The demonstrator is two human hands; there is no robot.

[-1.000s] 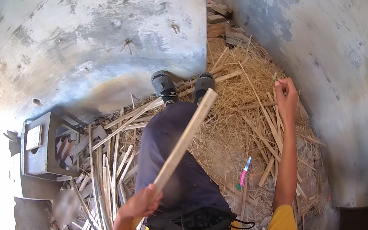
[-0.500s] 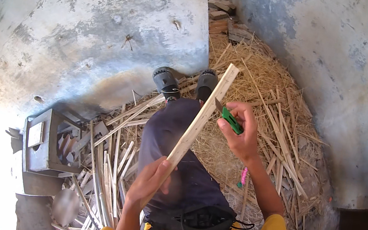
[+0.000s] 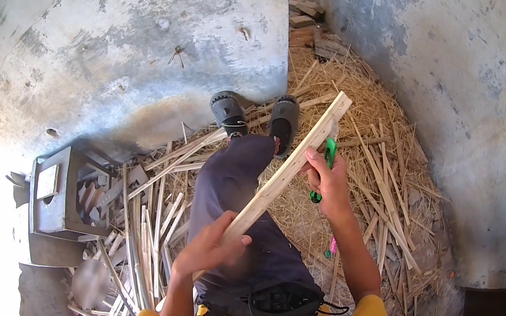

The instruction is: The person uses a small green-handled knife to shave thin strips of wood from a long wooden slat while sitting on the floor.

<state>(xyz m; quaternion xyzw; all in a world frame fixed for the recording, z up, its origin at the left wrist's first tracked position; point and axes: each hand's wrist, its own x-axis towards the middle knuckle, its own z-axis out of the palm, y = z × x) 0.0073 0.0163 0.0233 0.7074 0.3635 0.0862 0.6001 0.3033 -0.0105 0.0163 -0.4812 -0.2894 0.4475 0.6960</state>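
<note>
A long pale wooden strip (image 3: pixel 293 158) slants up and away to the right across my lap. Its lower part is in my left hand (image 3: pixel 211 245), the fingers wrapped round it. My right hand (image 3: pixel 327 180) is closed on a green utility knife (image 3: pixel 330 152), held upright against the strip's right side in its upper half. The thumb and fingertips of that hand lie at the strip's edge. Around the blade the picture is too blurred to show whether it touches the wood.
Straw and shavings (image 3: pixel 303 220) cover the floor on the right, with loose wooden strips (image 3: pixel 388 187) on top. More strips (image 3: pixel 150 234) lie to the left beside a grey box-like frame (image 3: pixel 60 192). Plastered walls (image 3: pixel 155 21) enclose the corner. A small pink object (image 3: pixel 333 246) lies near my right forearm.
The strip's far end has shifted right. My right hand has turned the knife from pointing left to upright and brought it against the strip. My left hand keeps its grip.
</note>
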